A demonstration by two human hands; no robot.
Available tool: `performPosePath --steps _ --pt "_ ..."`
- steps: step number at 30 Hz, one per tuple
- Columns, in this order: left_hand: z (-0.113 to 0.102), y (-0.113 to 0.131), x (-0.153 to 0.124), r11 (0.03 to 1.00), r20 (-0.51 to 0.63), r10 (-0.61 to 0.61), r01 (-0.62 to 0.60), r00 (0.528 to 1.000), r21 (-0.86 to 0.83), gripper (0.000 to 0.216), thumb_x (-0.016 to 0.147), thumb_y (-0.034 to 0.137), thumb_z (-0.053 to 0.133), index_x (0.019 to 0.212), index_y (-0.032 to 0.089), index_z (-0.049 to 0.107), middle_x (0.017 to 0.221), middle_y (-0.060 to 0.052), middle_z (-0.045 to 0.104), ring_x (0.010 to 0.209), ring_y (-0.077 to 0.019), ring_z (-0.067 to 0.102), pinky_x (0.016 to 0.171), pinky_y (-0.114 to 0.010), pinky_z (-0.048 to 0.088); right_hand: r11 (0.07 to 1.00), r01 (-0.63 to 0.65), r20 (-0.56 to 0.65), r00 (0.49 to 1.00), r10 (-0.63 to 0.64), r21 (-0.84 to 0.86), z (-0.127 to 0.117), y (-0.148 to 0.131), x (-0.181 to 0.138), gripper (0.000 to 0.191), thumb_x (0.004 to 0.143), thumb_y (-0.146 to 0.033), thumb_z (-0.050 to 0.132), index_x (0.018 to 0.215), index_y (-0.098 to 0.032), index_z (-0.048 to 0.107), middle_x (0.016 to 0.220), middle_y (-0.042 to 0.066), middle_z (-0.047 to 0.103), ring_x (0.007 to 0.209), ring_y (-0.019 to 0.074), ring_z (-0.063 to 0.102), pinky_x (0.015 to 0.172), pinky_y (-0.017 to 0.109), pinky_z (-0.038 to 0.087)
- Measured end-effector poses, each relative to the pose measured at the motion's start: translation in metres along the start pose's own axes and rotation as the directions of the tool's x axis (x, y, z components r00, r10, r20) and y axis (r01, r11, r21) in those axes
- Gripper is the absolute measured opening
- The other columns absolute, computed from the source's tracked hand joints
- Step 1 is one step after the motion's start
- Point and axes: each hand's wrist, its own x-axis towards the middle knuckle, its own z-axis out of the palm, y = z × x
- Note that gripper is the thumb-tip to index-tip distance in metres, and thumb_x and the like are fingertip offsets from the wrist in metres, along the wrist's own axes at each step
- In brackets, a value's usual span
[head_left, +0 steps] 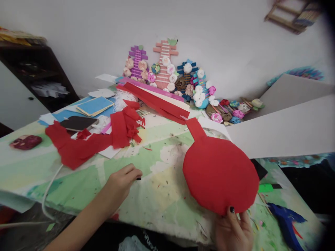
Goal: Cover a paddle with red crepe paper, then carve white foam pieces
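My right hand [234,230] pinches the lower edge of a red paddle-shaped cutout [220,172], thumb on top and fingers beneath. The cutout has a round body and a short handle pointing up and left, and it is tilted above the table. My left hand [124,183] is over the table to the left, its fingers curled together with nothing visible in them. Beyond it lies crumpled red crepe paper [81,148], with a bunched part [125,125] farther back. Long red strips [157,103] lie behind these.
Flower-decorated guitar shapes [163,68] lean on the wall. A blue glue gun [286,223] and a green marker [267,188] lie at right, near a large grey-white board [282,125]. Blue notebooks [95,105], a dark phone-like slab [78,123] and a white cable [48,190] are at left.
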Motion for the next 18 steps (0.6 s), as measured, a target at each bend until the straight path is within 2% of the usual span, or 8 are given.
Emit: performPosePath --steps 3,7,12,14,16,18 --pt "0.006 -0.004 0.002 1.000 0.027 0.007 -0.006 1.000 -0.027 0.027 0.084 0.006 0.036 0.080 0.019 0.059 0.075 -0.002 0.059 0.068 -0.0111 0.059 0.062 -0.020 0.045 0.999 -0.026 -0.003 1.000 0.026 -0.043 -0.007 -0.002 0.000 0.053 0.068 -0.027 0.071 0.119 -0.027 0.057 0.100 0.004 0.070 0.080 0.0150 0.064 0.073 0.028 0.050" --pt "0.014 -0.008 0.010 0.993 -0.033 0.086 -0.088 0.996 -0.078 0.025 0.085 0.007 0.035 0.084 0.019 0.058 0.075 -0.002 0.060 0.070 -0.0121 0.059 0.065 -0.021 0.046 0.998 -0.055 0.028 0.998 0.055 -0.025 -0.007 -0.002 0.005 0.059 0.064 -0.031 0.075 0.119 -0.026 0.056 0.096 0.005 0.070 0.081 0.0171 0.065 0.074 0.030 0.052" --pt "0.017 -0.007 0.023 0.995 -0.097 0.004 -0.014 0.995 -0.098 0.025 0.091 0.019 0.035 0.080 0.019 0.057 0.073 -0.001 0.064 0.066 -0.0119 0.061 0.062 -0.020 0.046 0.991 -0.130 0.074 0.989 0.131 -0.018 -0.010 0.006 0.016 0.066 0.062 -0.031 0.078 0.123 -0.026 0.052 0.088 0.005 0.072 0.077 0.0185 0.067 0.071 0.032 0.054" --pt "0.013 -0.004 0.030 0.996 -0.056 -0.007 0.002 0.998 -0.093 0.027 0.091 0.028 0.039 0.076 0.020 0.059 0.064 0.001 0.063 0.057 -0.0111 0.058 0.056 -0.020 0.044 0.985 -0.173 0.094 0.980 0.173 -0.003 -0.011 0.010 0.022 0.069 0.061 -0.030 0.079 0.124 -0.026 0.051 0.088 0.006 0.072 0.078 0.0201 0.068 0.070 0.033 0.054" --pt "0.005 0.000 0.037 0.998 0.002 -0.008 0.008 1.000 -0.066 0.027 0.088 0.037 0.046 0.072 0.020 0.061 0.050 0.004 0.054 0.045 -0.0103 0.051 0.049 -0.020 0.040 0.978 -0.206 0.117 0.972 0.203 0.017 -0.008 0.014 0.025 0.072 0.061 -0.031 0.079 0.126 -0.026 0.049 0.088 0.006 0.072 0.081 0.0212 0.068 0.071 0.034 0.054" --pt "-0.006 0.003 0.041 0.999 0.031 0.020 -0.018 0.999 -0.038 0.027 0.081 0.045 0.054 0.074 0.021 0.064 0.049 0.003 0.052 0.045 -0.0117 0.050 0.048 -0.021 0.041 0.974 -0.227 0.129 0.966 0.223 0.018 -0.002 0.017 0.026 0.076 0.060 -0.033 0.080 0.128 -0.027 0.046 0.087 0.004 0.072 0.081 0.0210 0.068 0.070 0.033 0.054"
